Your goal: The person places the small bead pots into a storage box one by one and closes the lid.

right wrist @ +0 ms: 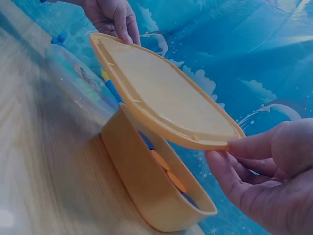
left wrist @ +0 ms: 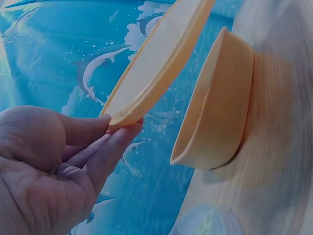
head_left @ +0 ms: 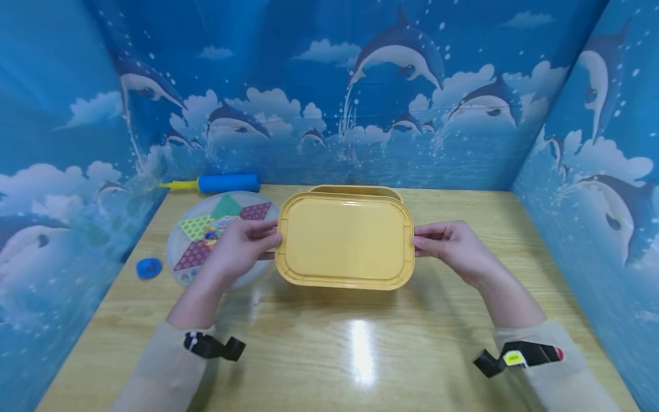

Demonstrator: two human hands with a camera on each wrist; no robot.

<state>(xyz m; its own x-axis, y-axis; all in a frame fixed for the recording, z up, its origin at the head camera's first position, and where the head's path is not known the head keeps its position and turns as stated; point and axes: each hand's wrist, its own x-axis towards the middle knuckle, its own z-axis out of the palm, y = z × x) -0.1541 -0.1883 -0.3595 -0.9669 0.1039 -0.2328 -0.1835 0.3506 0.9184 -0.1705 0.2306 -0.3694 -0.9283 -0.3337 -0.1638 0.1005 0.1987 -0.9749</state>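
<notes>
A yellow rectangular lid (head_left: 345, 240) with rounded corners is held up between both hands. My left hand (head_left: 245, 246) pinches its left edge between thumb and fingers. At the opposite end, the right hand (head_left: 447, 247) grips the edge the same way. Below the raised lid stands an open yellow box (left wrist: 225, 107) on the table, apart from the lid in both wrist views. Orange discs (right wrist: 160, 160) and blue pieces (right wrist: 189, 199) show inside the box in the right wrist view. From the head view the lid hides most of the box.
Left of the box lies a round, clear-rimmed bag or disc (head_left: 180, 237) with coloured triangles, partly behind the left hand. A blue pump (head_left: 229, 183) with a yellow nozzle lies at the back left. Near the left edge sits a small blue object (head_left: 149, 268). Dolphin-print curtains (head_left: 329, 86) enclose the table.
</notes>
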